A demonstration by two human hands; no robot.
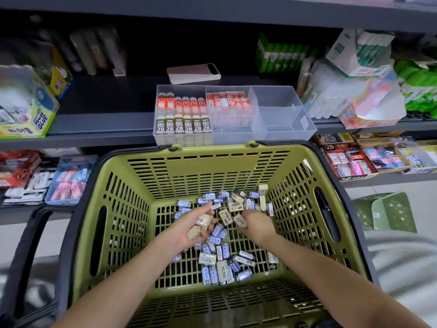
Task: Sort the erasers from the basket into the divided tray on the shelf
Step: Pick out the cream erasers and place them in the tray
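Left hand (189, 233), inside the basket (132, 209) above its floor centre: fingers curled, palm turned inward, gripping a cluster of cream erasers (203, 220). The left forearm crosses the basket's near rim, angled up and right. Loose erasers (220, 259), cream and blue-sleeved, lie scattered over the basket floor beneath and beyond both hands. Right hand (256, 224), just right of the left, inside the basket: back upward, fingers bent down, pinching one cream eraser (240, 220). The right forearm crosses the near rim, angled up and left. Divided tray (279, 114) stands on the shelf (106, 129) just beyond the basket's far rim, with its left and middle compartments stocked.
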